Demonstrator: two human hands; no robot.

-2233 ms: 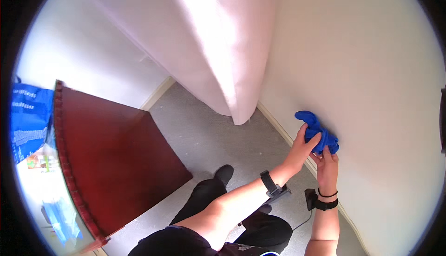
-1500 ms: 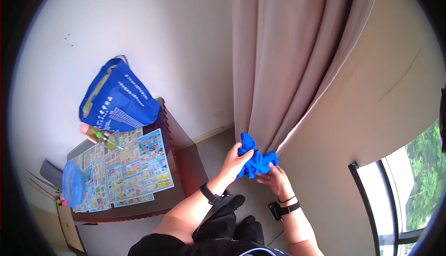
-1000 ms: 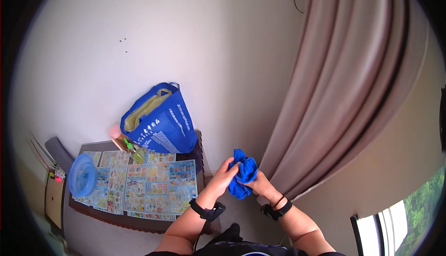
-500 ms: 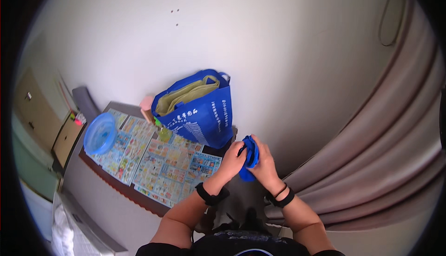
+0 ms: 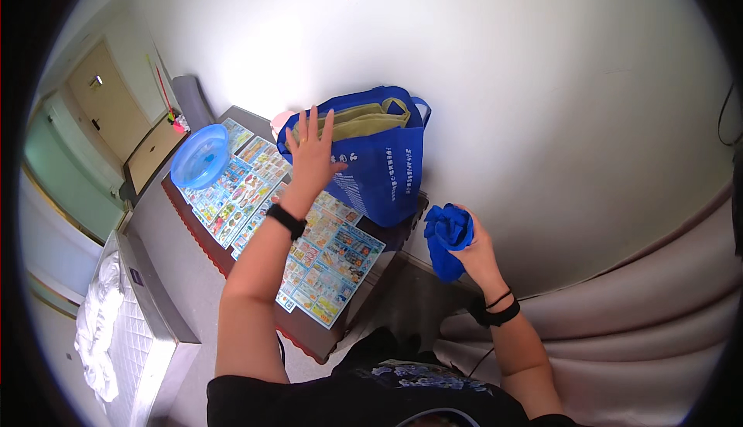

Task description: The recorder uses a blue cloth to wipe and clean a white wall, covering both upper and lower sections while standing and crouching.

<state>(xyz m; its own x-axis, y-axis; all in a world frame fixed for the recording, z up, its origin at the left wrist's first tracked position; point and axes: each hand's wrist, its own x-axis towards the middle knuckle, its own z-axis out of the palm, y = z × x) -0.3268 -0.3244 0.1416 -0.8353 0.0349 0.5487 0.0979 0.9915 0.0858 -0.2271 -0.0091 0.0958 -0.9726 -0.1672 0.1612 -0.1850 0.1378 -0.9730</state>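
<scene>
My right hand (image 5: 478,253) grips a bunched-up piece of blue fabric (image 5: 447,240), part of it hanging below the fingers. Reaching forward, my left hand (image 5: 313,160) has its fingers spread at the near left side of a blue shopping bag (image 5: 379,175); whether it touches the bag I cannot tell. The bag stands upright on the table against the wall, with white print on its side. Folded olive-green cloth (image 5: 364,123) fills its open top. A pink object (image 5: 283,122) shows partly behind the bag's left edge.
Printed colourful sheets (image 5: 333,260) cover the dark table with its scalloped edge. A translucent blue basin (image 5: 200,157) sits at the table's left end. A pinkish-grey curtain (image 5: 619,326) hangs at the right. On the left are a bed (image 5: 135,334) and a wooden door (image 5: 108,94).
My left hand has let go of the blue fabric and moved left and forward to the shopping bag. The right hand keeps the fabric, now slightly farther right. The view has shifted.
</scene>
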